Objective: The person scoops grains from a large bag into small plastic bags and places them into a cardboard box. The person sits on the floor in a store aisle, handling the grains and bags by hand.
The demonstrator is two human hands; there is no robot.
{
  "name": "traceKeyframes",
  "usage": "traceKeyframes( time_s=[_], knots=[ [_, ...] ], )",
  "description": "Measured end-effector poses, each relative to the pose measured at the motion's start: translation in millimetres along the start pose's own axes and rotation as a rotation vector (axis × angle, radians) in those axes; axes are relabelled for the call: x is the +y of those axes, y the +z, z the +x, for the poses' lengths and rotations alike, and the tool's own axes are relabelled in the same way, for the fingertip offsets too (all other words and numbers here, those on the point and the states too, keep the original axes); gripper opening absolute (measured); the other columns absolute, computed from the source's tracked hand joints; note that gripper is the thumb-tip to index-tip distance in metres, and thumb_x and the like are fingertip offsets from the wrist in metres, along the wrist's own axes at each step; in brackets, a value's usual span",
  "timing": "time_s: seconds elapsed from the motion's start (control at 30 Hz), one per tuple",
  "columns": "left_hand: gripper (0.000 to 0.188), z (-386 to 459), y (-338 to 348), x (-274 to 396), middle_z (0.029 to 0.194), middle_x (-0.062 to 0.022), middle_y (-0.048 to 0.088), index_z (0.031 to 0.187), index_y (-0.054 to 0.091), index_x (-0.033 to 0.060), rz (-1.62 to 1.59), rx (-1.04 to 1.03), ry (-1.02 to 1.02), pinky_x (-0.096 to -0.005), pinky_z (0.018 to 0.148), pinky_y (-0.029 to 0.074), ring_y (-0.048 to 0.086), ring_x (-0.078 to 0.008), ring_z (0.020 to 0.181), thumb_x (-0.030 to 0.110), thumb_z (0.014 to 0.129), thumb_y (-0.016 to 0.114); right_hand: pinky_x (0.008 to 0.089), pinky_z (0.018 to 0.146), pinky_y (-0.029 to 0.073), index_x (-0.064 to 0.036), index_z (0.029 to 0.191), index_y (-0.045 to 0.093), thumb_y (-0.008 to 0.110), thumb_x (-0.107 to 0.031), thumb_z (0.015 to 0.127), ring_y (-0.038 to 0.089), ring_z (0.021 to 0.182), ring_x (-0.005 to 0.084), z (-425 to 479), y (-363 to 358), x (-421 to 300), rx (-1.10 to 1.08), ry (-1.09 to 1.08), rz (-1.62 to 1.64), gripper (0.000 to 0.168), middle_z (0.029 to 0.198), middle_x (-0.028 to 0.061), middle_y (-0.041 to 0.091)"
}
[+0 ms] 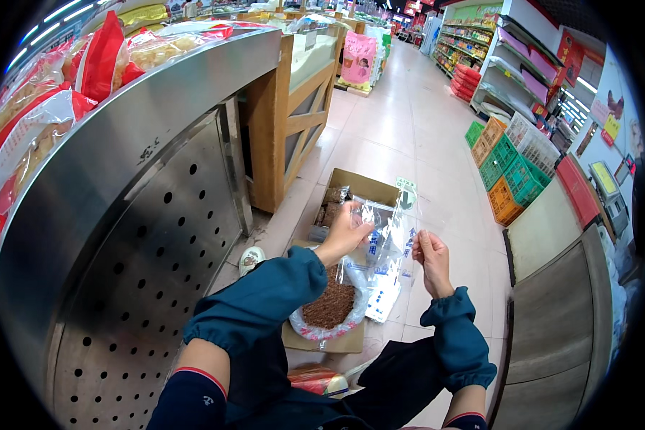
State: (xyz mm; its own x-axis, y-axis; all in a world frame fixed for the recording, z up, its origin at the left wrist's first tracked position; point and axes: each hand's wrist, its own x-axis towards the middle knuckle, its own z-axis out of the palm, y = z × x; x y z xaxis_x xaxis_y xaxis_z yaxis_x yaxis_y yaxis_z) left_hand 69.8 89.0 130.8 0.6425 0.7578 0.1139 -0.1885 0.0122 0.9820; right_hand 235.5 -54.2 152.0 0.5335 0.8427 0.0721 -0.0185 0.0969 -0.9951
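My left hand (349, 235) pinches the upper left of a thin clear plastic bag (379, 258) printed with blue writing. Close by the bag's right edge, my right hand (432, 263) has thumb and fingertips pressed together, seemingly on the film, though the transparent edge is hard to make out. Below my left hand, an open plastic sack (359, 306) holds brown granules (330, 306) and rests on flattened-looking cardboard (349, 341). A stack of flat printed bags (382, 303) lies right of the sack. Beyond, an open cardboard box (357, 183) contains filled packets (332, 201).
On my left runs a perforated steel display stand (156, 269) piled with red-and-clear food bags (102, 59). A wooden bin (271, 123) stands past it. Stacked plastic crates (508, 161) and a counter (559, 312) line the right. A colourful package (317, 380) lies between my legs.
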Motion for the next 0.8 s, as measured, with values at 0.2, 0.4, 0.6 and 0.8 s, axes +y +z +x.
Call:
traceKeyframes(
  time_s=[0.2,0.4,0.6,0.8],
  knots=[
    [0.049,6.2,-15.6,-8.8,0.078,-0.0089,0.057,0.130,0.044,0.0121,0.423,-0.004,0.400,-0.0309,0.065,0.047,0.057,-0.0189,0.068,0.000,0.083,0.053,0.0178,0.055,0.035,-0.004,0.082,0.060,0.060,-0.020,0.089,0.043,0.060,0.0026,9.2,-4.9,-0.6,0.042,-0.061,-0.174,0.017,0.069,-0.0034,0.054],
    [0.031,-4.0,-4.5,12.3,0.095,-0.0032,0.063,0.112,0.064,0.0058,0.109,-0.374,-0.020,-0.0216,0.061,0.045,0.051,-0.0040,0.074,0.016,0.093,0.041,0.0182,0.053,0.033,-0.007,0.073,0.055,0.061,-0.024,0.089,0.040,0.058,0.0023,0.3,4.5,2.4,-0.029,-0.125,-0.185,0.024,0.066,-0.0043,0.050],
    [0.028,-4.2,-6.4,17.8,0.086,-0.0007,0.065,0.107,0.067,0.0042,0.087,-0.392,-0.004,-0.0195,0.056,0.042,0.049,-0.0035,0.064,0.024,0.093,0.053,0.0175,0.050,0.032,-0.008,0.071,0.054,0.060,-0.027,0.091,0.040,0.055,0.0021,5.1,11.2,6.8,-0.027,-0.119,-0.219,0.028,0.063,-0.0045,0.050],
    [0.021,-1.1,-5.9,-1.4,0.079,-0.0037,0.066,0.086,0.069,0.0006,0.198,-0.199,0.075,-0.0234,0.066,0.046,0.056,-0.0071,0.073,0.021,0.081,0.070,0.0186,0.060,0.040,-0.006,0.086,0.061,0.061,-0.023,0.089,0.048,0.064,0.0038,3.0,11.5,5.1,-0.091,-0.024,-0.180,0.018,0.073,-0.0031,0.056]
  ],
)
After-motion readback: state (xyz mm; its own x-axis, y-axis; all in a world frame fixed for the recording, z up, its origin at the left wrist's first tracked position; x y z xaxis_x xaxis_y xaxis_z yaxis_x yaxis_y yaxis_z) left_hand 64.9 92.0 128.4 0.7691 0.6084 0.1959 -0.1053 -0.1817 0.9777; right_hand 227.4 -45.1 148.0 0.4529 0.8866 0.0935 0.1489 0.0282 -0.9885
